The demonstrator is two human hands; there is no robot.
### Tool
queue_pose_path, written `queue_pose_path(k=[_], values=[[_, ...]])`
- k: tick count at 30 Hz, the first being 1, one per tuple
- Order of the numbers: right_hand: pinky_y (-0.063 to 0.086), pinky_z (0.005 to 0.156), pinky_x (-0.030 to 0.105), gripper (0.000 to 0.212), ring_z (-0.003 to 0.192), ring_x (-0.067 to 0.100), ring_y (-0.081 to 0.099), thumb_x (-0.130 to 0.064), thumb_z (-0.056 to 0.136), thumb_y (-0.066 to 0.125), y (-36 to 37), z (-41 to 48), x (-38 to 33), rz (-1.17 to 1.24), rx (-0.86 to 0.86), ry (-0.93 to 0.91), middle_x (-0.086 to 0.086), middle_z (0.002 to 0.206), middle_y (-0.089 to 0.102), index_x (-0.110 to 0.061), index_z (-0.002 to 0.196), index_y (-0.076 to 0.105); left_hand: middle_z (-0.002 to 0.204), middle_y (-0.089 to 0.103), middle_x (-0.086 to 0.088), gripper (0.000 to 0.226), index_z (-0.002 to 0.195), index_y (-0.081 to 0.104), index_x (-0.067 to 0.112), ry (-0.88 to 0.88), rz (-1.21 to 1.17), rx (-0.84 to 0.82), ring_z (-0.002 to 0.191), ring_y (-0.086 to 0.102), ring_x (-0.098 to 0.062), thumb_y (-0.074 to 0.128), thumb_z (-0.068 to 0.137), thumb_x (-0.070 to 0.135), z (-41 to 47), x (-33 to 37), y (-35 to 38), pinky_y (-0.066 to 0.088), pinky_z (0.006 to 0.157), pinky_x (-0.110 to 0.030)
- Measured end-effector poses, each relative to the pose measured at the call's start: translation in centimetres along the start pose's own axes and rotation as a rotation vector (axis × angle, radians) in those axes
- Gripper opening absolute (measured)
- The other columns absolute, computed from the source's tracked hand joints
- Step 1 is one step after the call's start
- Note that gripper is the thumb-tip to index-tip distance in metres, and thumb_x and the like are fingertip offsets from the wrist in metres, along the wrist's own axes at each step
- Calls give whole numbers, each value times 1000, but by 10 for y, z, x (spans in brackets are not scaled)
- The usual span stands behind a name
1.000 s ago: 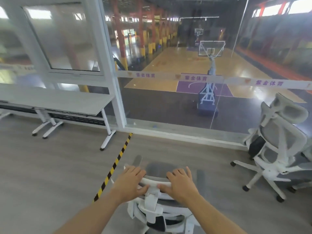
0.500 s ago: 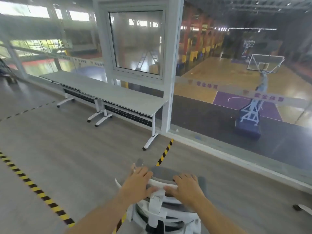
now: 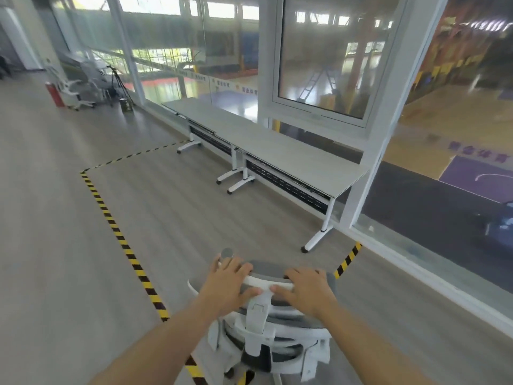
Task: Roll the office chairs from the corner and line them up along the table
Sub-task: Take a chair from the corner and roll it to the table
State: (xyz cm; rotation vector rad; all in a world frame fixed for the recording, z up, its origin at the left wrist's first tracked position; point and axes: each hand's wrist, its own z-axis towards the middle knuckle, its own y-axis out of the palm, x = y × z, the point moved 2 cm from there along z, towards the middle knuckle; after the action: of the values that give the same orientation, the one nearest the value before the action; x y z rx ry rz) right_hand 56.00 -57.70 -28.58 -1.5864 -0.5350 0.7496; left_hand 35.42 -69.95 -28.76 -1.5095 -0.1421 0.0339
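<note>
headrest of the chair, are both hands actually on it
Touching. The head view shows the left hand and the right hand both gripping the headrest, fingers over its top edge and thumbs on the near side.

Yellow-black floor tape (image 3: 118, 234) runs from 6 toward 10 o'clock; a red fire extinguisher (image 3: 54, 94) stands at 10 o'clock; a black tripod (image 3: 118, 83) at 11; a framed window (image 3: 330, 56) at 1 o'clock.

Gym-side office (long tables (image 3: 291, 154), court (image 3: 458, 109))
</note>
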Motion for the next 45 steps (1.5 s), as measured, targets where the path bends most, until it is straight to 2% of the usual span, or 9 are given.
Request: queue_pose_path(k=[3, 7, 11, 17, 21, 25, 33, 39, 45], values=[[30, 87, 41, 89, 103, 16, 54, -96, 76, 5, -3, 65, -17, 22, -14, -77, -14, 108, 59, -33, 110, 58, 123, 50, 4, 79, 131, 47, 30, -93, 8, -34, 122, 45, -22, 11, 88, 86, 23, -45, -5, 14, 118, -53], [30, 98, 44, 97, 112, 17, 50, -103, 67, 5, -3, 149, -40, 67, -77, -163, -11, 116, 60, -35, 111, 59, 131, 44, 9, 77, 135, 39, 36, -215, -28, -104, 130, 37, -20, 8, 86, 87, 48, -108, -8, 7, 118, -55], [14, 117, 56, 96, 122, 20, 44, -105, 64, 10, -7, 238, -62, 69, -163, -240, -8, 122, 59, -37, 110, 59, 136, 41, 12, 76, 136, 34, 41, -330, -19, -139, 134, 34, -18, 2, 83, 86, 81, -169, -11, 8, 116, -62], [30, 109, 44, 96, 130, 24, 40, -98, 68, 18, 1, 354, -101, 111, -171, -254, -4, 137, 53, -35, 132, 54, 136, 43, 11, 69, 134, 35, 42, -447, -55, -101, 133, 35, -19, 7, 87, 83, 132, -254, -12, 10, 113, -67], [32, 108, 39, 76, 125, 22, 42, -86, 80, 36, 3, 438, -127, 143, -164, -272, -4, 130, 55, -32, 128, 57, 140, 39, 11, 65, 135, 37, 40, -464, -131, -66, 136, 31, -20, 15, 89, 80, 175, -323, -11, 17, 112, -59], [38, 103, 38, 79, 115, 19, 44, -89, 75, 31, 2, 521, -159, 154, -121, -295, -6, 118, 56, -30, 120, 59, 140, 41, 12, 55, 132, 40, 42, -503, -90, -57, 136, 28, -17, 23, 92, 75, 218, -398, -17, 5, 111, -70], [40, 98, 34, 71, 109, 16, 42, -89, 79, 36, 1, 667, -234, 127, -117, -294, -10, 105, 48, -29, 110, 58, 138, 44, 8, 58, 130, 43, 37, -465, -44, -23, 135, 33, -20, 20, 91, 74, 282, -550, -28, 12, 113, -70], [37, 101, 36, 58, 111, 18, 40, -77, 87, 45, 7, 777, -279, 115, -101, -306, -7, 110, 50, -28, 116, 58, 129, 50, 5, 66, 129, 44, 34, -470, 15, -19, 126, 44, -23, 13, 89, 76, 342, -659, -26, 23, 108, -70], [35, 103, 39, 54, 112, 21, 39, -70, 87, 50, 11, 908, -304, 140, -67, -333, -6, 111, 50, -26, 117, 59, 130, 49, 5, 68, 133, 40, 34, -472, 18, -13, 124, 43, -23, 10, 89, 77, 422, -764, -28, 20, 110, -71]])
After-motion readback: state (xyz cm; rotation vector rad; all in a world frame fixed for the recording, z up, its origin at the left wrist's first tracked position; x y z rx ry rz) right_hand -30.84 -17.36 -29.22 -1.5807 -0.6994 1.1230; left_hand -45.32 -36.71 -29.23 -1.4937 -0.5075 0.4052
